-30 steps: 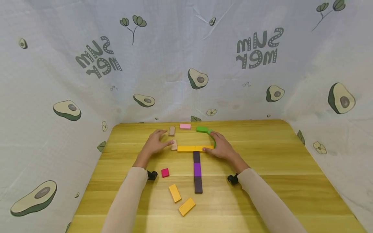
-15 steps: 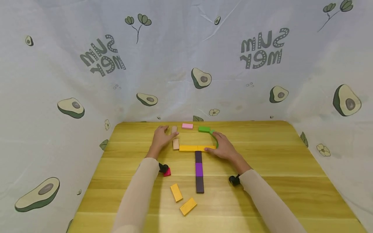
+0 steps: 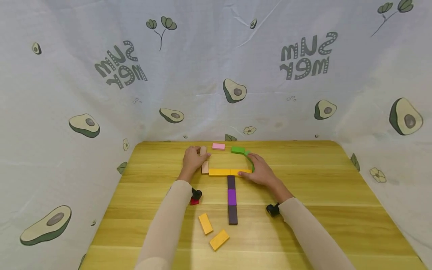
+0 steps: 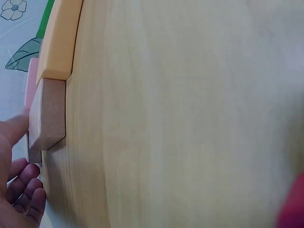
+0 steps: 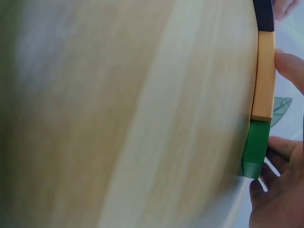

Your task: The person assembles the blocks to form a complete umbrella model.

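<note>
My left hand (image 3: 194,160) is at the far tan block (image 3: 203,150), fingers at its left side and thumb across its near right corner, seemingly pinching it. The nearer tan block (image 4: 53,114) stands against the left end of a yellow bar (image 3: 219,172), made of two blocks end to end. With its fingers spread wide, my right hand (image 3: 261,170) rests at the bar's right end. Its thumb touches the right yellow block (image 5: 265,76), and its fingers lie beside a green block (image 5: 256,142), partly hidden in the head view.
Behind lie a pink block (image 3: 218,146) and another green block (image 3: 238,150). A column of dark blocks (image 3: 232,214) with a purple block (image 3: 231,197) runs towards me. Two loose yellow blocks (image 3: 205,224) lie nearer; a red block (image 3: 194,201) is partly covered by the left wrist camera.
My left hand has moved from beside the nearer tan block, away and to the right, onto the far tan block. The right hand has stayed in place at the yellow and green blocks.
</note>
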`<move>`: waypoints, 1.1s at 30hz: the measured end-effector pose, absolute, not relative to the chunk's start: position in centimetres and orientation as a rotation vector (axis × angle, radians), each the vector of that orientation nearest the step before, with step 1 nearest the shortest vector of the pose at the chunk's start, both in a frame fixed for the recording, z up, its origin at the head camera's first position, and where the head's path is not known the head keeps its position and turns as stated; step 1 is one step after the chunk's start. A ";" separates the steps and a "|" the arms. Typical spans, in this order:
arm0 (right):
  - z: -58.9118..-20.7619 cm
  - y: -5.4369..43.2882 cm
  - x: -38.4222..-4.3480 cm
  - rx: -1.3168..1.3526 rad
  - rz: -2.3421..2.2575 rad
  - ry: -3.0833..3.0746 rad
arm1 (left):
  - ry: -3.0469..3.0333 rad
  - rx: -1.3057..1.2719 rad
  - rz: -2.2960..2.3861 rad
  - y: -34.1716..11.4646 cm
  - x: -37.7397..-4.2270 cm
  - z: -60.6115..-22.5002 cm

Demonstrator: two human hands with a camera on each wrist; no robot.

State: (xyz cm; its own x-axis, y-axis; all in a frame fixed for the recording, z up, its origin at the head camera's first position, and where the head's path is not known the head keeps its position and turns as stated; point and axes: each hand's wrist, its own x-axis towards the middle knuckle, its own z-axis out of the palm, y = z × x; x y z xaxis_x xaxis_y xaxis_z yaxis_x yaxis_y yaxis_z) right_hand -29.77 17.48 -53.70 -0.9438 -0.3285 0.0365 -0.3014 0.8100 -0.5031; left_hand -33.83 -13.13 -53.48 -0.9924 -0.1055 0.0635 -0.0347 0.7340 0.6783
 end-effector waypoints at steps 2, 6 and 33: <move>-53.7 17.5 -29.8 -0.511 -0.808 2.935 | -2.822 0.134 -1.116 -13.1 -33.8 -53.5; -53.8 17.5 -29.7 -0.510 -0.807 2.936 | -2.795 0.133 -1.129 -13.4 -33.8 -53.7; -53.4 17.5 -29.5 -0.495 -0.803 2.933 | -2.778 0.007 -1.352 -14.4 -33.6 -53.6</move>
State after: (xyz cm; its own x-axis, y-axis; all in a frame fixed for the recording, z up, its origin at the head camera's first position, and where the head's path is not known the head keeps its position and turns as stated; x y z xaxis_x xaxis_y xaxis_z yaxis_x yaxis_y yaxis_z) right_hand -29.55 17.46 -53.41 -0.9466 -0.3215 0.0258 -0.2897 0.8125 -0.5059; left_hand -33.57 -14.38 -53.58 -0.9986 -0.0270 0.0451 0.0188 0.6171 0.7867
